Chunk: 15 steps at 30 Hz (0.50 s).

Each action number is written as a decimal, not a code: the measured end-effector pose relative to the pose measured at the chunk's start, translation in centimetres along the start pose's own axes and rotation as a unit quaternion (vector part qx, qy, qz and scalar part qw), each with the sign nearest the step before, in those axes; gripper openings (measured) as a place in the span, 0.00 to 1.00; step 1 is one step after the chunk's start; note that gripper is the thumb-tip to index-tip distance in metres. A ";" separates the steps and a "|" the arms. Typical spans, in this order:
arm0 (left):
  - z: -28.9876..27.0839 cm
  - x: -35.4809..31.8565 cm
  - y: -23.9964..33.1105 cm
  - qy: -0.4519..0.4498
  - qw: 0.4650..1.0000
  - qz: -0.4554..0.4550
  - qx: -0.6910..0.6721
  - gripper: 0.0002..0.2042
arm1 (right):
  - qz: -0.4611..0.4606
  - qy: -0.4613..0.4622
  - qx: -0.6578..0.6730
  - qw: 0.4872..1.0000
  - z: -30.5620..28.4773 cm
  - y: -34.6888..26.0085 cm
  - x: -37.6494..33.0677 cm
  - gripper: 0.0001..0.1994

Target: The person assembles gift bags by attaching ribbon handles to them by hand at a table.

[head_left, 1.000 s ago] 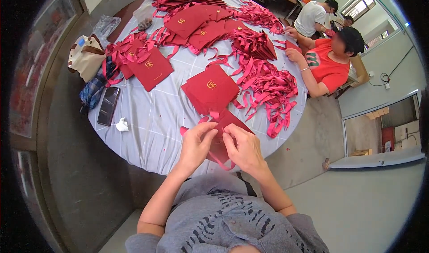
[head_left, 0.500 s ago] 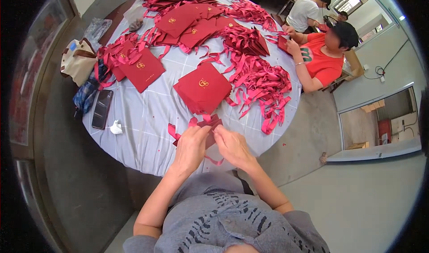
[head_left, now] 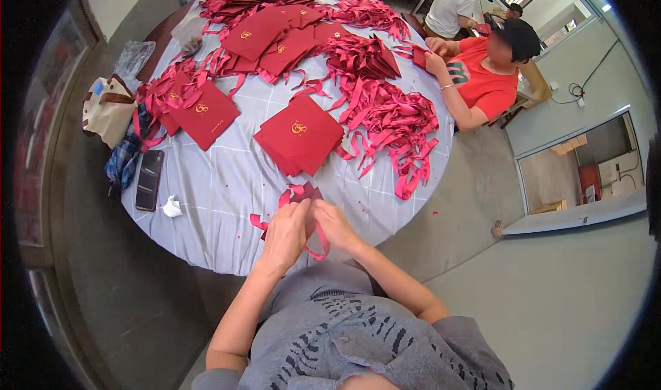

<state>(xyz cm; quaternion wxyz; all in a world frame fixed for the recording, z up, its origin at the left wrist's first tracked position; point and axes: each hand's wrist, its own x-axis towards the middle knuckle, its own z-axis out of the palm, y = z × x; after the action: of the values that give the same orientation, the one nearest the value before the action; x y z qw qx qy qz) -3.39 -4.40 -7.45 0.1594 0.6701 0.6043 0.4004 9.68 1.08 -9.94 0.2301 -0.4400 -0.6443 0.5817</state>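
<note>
Close to the near edge of the table, a small dark red paper gift bag [head_left: 308,192] is held up between my two hands. It is seen nearly edge-on, mostly covered by fingers. My left hand [head_left: 284,235] grips its left side, fingers bent around it. Against its right side my right hand [head_left: 333,226] is closed, fingertips pressed together on the bag. A pink-red ribbon [head_left: 321,244] loops down between the hands, and another ribbon end [head_left: 258,221] sticks out left of my left hand. Just beyond lies a stack of flat red bags [head_left: 297,136] with a gold emblem.
Ribbon-handled bags [head_left: 392,118] are heaped at the right; more red bags [head_left: 258,39] cover the far side. A phone [head_left: 149,180], a crumpled tissue [head_left: 172,207] and a cream bag [head_left: 109,111] sit at the left. A co-worker in red [head_left: 485,80] handles a bag at the right.
The view has shifted slightly, so the table items sit farther left. My hands remain at the bag; my right fingers have moved lower along it, closer to the ribbon loop.
</note>
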 end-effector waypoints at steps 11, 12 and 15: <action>-1.8 0.1 -0.3 -0.069 0.991 0.070 0.085 0.20 | -0.082 0.021 -0.247 0.965 -0.3 -0.8 -1.3 0.10; -1.8 0.1 -0.4 -0.070 0.990 0.080 0.092 0.19 | -0.110 0.048 -0.225 0.967 -0.2 -0.6 -1.3 0.09; -1.7 0.1 -0.5 -0.068 0.988 0.097 0.100 0.20 | -0.142 0.090 -0.207 0.964 0.2 -0.3 -1.4 0.07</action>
<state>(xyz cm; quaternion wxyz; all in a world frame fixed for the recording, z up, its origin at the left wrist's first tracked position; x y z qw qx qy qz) -4.97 -4.64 -6.74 0.0930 0.7640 0.5610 0.3048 10.16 -0.19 -9.35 0.2716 -0.4329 -0.7829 0.3549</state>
